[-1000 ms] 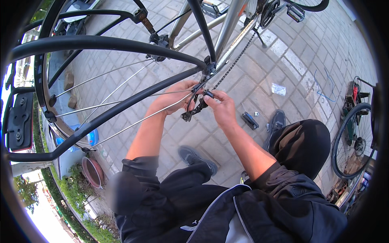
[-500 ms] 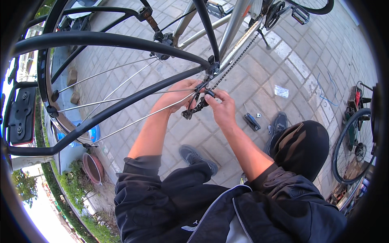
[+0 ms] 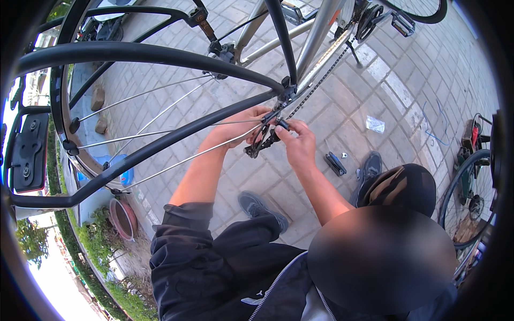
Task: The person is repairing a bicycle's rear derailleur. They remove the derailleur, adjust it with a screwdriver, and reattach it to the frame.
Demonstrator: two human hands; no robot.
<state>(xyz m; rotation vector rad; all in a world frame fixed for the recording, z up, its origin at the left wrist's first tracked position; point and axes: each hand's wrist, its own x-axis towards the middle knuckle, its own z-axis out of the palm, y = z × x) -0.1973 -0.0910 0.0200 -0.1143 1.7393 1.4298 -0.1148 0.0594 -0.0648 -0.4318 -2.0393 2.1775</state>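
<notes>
A silver-framed bicycle [image 3: 317, 41] is filling the upper frame. Mid-frame, the left hand [image 3: 240, 128] is reaching behind the rear derailleur — its grip is hiding, so I cannot tell — while the right hand [image 3: 300, 145] is working opposite. The derailleur [image 3: 262, 145] is hanging at centre; right thumb and forefinger are pinching a black cylindrical part [image 3: 282, 124] beside it.

Wearing black jacket [image 3: 214, 283] with open silver zip [image 3: 278, 284], pale top [image 3: 311, 306] beneath, small white mark [image 3: 251, 301] around 6 o'clock, bunched left sleeve [image 3: 187, 222] at 7, dark trousers [image 3: 247, 234], dark grey shoes [image 3: 261, 210] at 6 and 3 o'clock. Blurred out around 4.
</notes>
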